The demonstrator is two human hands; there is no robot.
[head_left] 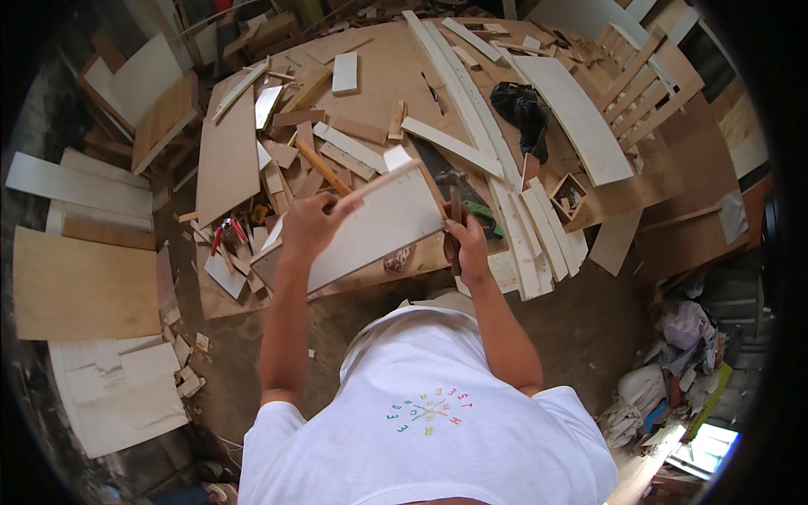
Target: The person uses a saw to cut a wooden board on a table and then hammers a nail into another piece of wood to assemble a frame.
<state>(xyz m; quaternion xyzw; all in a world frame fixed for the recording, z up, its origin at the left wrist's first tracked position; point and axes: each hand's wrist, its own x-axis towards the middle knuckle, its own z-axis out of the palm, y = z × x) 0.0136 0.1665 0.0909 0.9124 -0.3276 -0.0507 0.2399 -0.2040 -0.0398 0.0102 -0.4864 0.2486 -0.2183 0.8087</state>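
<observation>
A white-faced wooden panel (370,227) with bare wood edges is held tilted above the front of the workbench. My left hand (313,223) is closed over its upper left edge, thumb and fingers gripping the wood. At the panel's right end, my right hand (471,248) is wrapped around the dark handle of a hammer (455,223). The hammer stands upright, its metal head at the top, close beside the panel's end; whether they touch I cannot tell. Behind my right hand lies a green tool (481,219), partly hidden.
The wooden workbench (383,80) is strewn with offcuts. Long white boards (471,109) cross it, beside a black plastic bag (522,118). Red-handled pliers (227,236) lie at the left. A slatted wooden frame (652,88) stands at the right; plywood sheets (84,282) lean at the left.
</observation>
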